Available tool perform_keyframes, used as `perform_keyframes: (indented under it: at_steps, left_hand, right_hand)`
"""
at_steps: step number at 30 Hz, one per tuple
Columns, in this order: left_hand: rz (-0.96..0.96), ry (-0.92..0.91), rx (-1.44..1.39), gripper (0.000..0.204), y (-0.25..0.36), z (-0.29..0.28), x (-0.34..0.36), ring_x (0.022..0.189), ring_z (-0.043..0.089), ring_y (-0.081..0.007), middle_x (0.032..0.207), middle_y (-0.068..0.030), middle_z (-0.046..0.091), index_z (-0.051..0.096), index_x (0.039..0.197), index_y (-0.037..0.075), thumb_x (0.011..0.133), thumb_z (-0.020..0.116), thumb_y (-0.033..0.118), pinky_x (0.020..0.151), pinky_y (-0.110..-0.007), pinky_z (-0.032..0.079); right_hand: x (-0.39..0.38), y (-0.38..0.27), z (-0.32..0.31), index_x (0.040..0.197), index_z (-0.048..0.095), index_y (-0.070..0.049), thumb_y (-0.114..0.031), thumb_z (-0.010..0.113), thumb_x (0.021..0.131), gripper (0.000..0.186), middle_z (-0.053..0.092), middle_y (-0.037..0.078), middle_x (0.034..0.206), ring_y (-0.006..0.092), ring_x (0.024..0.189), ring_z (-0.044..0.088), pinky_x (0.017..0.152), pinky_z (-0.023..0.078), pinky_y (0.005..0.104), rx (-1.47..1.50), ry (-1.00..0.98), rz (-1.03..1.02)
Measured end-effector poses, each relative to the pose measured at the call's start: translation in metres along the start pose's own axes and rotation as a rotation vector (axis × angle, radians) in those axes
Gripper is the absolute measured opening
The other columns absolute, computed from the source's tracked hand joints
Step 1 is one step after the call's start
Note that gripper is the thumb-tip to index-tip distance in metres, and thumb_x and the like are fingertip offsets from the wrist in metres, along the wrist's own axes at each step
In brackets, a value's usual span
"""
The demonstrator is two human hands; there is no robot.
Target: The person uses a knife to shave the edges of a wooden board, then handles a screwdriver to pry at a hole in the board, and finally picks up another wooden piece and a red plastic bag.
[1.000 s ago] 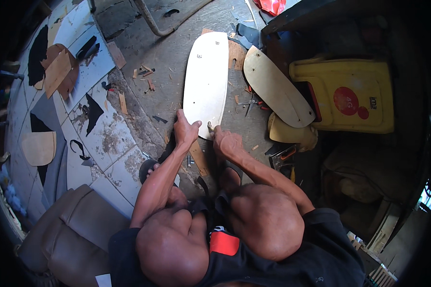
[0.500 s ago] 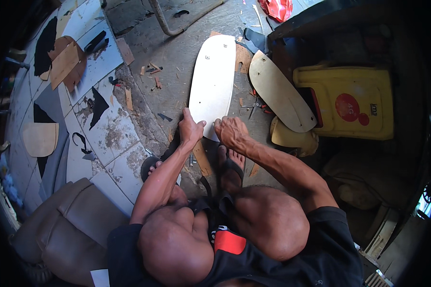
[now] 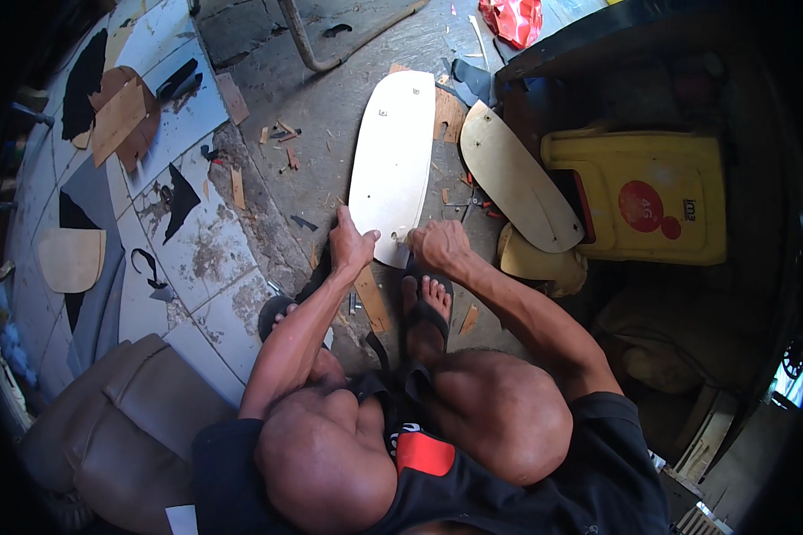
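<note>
A long, pale board (image 3: 391,156) with rounded ends and small metal-rimmed holes lies lengthwise ahead of my feet. My left hand (image 3: 351,242) grips its near left edge, the thumb resting on top. At the near right corner, my right hand (image 3: 441,244) is closed in a pinch beside a hole; whatever its fingers hold is too small or hidden to make out. Right of it lies a second, similar board (image 3: 516,178), partly over a yellowish rounded piece (image 3: 531,260). A red-handled tool (image 3: 480,207) sits on the floor between the two boards.
To the right stands a yellow plastic container (image 3: 665,165) beneath a dark bench. Wood scraps (image 3: 371,299) and black offcuts litter the floor. A brown cushioned seat (image 3: 138,419) is at lower left, a bent metal tube (image 3: 326,62) at the top. Cut pieces lie on tiles at left.
My right hand has shifted slightly right and turned, uncovering the hole near the board's close end. My left hand keeps its hold on the edge. The whole view has moved a little.
</note>
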State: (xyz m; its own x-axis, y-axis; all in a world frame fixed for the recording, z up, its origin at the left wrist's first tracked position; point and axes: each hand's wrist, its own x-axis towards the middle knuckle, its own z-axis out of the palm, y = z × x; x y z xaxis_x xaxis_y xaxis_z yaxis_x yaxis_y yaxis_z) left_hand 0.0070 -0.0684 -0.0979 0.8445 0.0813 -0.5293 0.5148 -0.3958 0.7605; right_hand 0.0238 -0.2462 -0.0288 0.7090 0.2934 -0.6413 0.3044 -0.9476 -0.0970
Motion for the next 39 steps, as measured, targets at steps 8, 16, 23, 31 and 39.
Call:
perform_keyframes:
  at_steps: [8,16,23,31,39]
  left_hand:
    - [0.021,0.007,-0.003,0.056,-0.001,0.000,0.002,0.100,0.066,-0.0476,0.106,-0.0324,0.066,0.043,0.117,-0.002,0.076,0.079,0.014,0.089,-0.048,0.051]
    - [-0.025,-0.031,-0.009,0.057,0.009,-0.002,-0.002,0.098,0.066,-0.0502,0.104,-0.0349,0.065,0.038,0.118,-0.001,0.078,0.077,0.013,0.087,-0.049,0.051]
    - [-0.001,0.014,0.005,0.058,0.000,0.003,0.003,0.101,0.065,-0.0487,0.106,-0.0340,0.065,0.039,0.118,-0.002,0.078,0.078,0.013,0.090,-0.048,0.051]
    - [0.045,0.057,-0.002,0.053,-0.004,0.005,0.000,0.095,0.067,-0.0491,0.100,-0.0343,0.066,0.038,0.113,-0.001,0.078,0.077,0.009,0.085,-0.049,0.053]
    - [0.051,0.049,-0.008,0.053,-0.003,0.007,0.001,0.093,0.067,-0.0498,0.098,-0.0347,0.066,0.037,0.114,0.000,0.079,0.077,0.008,0.083,-0.049,0.053]
  right_hand:
    - [0.002,-0.018,0.006,0.087,0.075,-0.008,-0.019,0.053,0.090,0.025,0.071,0.016,0.084,0.0306,0.076,0.072,0.068,0.056,0.0424,-0.186,0.101,-0.149]
    - [0.005,-0.021,0.002,0.085,0.075,-0.004,-0.016,0.054,0.089,0.024,0.070,0.017,0.086,0.0310,0.078,0.072,0.064,0.057,0.0421,-0.249,0.106,-0.206]
    - [0.004,-0.014,0.001,0.088,0.074,-0.002,-0.024,0.057,0.088,0.028,0.071,0.027,0.091,0.0380,0.085,0.072,0.073,0.056,0.0481,0.168,0.049,0.086]
    - [-0.005,-0.007,0.013,0.088,0.072,0.002,-0.023,0.056,0.091,0.030,0.071,0.026,0.084,0.0377,0.080,0.073,0.072,0.057,0.0466,0.296,0.005,0.093]
    - [0.020,-0.003,0.042,0.086,0.060,0.003,-0.023,0.040,0.104,0.038,0.061,0.010,0.065,0.0148,0.050,0.056,0.039,0.040,0.0306,1.758,-0.362,0.549]
